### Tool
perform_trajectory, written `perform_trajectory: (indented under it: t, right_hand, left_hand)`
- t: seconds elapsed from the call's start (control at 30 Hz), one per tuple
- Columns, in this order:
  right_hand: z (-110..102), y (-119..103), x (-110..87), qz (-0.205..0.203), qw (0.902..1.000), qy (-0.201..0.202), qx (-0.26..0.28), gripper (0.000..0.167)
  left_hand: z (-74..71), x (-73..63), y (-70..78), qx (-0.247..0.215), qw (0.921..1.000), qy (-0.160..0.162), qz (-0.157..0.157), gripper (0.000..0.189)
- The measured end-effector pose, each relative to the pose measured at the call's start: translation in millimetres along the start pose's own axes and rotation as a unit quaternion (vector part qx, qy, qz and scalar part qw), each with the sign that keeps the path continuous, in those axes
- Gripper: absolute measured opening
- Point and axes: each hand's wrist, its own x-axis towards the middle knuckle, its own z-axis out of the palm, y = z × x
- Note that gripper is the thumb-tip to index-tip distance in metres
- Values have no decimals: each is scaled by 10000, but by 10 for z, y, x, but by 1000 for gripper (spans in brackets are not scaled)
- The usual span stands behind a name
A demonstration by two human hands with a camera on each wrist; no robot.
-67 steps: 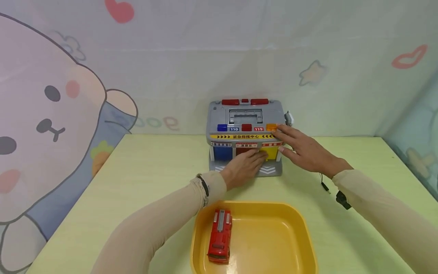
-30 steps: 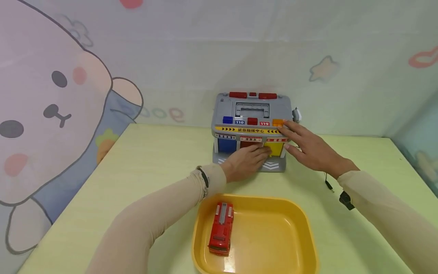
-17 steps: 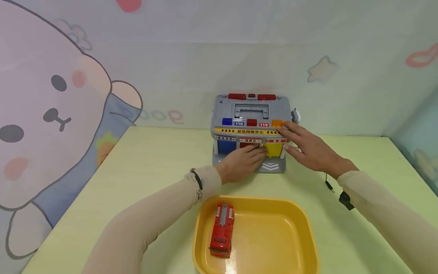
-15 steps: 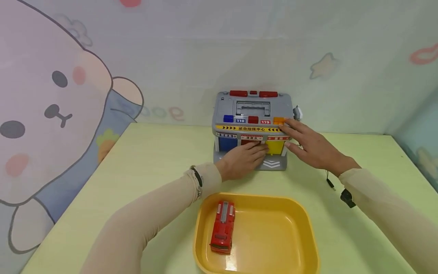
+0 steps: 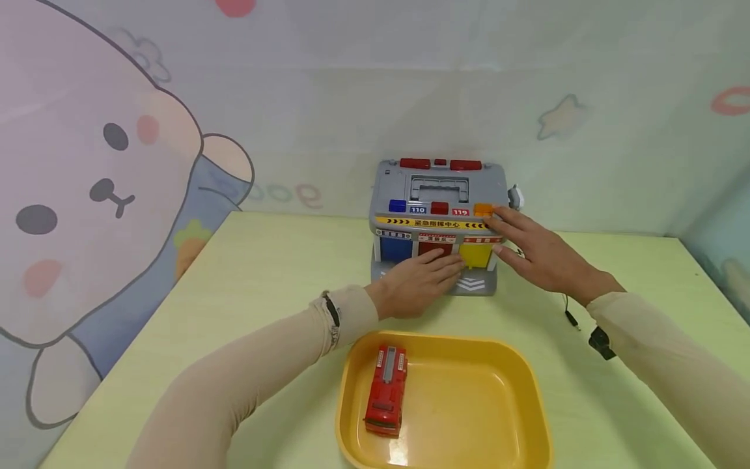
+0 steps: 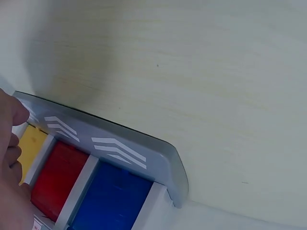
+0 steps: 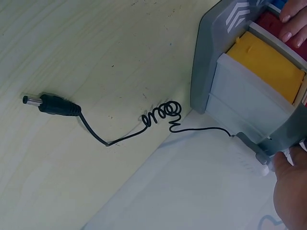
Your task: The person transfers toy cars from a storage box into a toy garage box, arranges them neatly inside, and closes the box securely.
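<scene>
A grey toy emergency station [image 5: 395, 185] stands at the back of the table, with a blue door [image 5: 396, 249], a red door [image 5: 439, 248] and a yellow door [image 5: 477, 254], all down. My left hand [image 5: 413, 286] lies across its front, fingers extended over the lower part of the red door and reaching the yellow one's edge. The right wrist view has those fingertips [image 7: 288, 36] at the red door. My right hand [image 5: 545, 254] rests on the station's right front roof corner, straight fingers by the orange light [image 5: 483, 210], thumb lower at the side.
Nearer me is a yellow tray [image 5: 469, 343] with a red toy fire engine [image 5: 387, 392] in its left side. A thin coiled black cord with a plug [image 7: 58, 105] trails on the table from the station's right side. A printed cloth [image 5: 328, 117] hangs behind.
My left hand has slid a little left and down along the station's front, so more of the red door shows. My right hand stays at the roof corner. The head view has shifted slightly.
</scene>
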Motion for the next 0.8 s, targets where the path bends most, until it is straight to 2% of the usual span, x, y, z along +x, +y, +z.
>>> perform_trajectory:
  t: [0.3, 0.6, 0.8]
  right_hand:
    - [17, 38, -13, 80, 9999, 9, 62, 58]
    - [-34, 52, -69, 140, 9999, -20, 82, 59]
    - [-15, 45, -35, 55, 9999, -82, 109, 59]
  left_hand:
    - [-79, -96, 14, -964, 9952, 76, -153, 57]
    - [-225, -255, 44, -1878, 9816, 325, 95, 56]
    - [-240, -438, 85, -2077, 9756, 668, 249, 56]
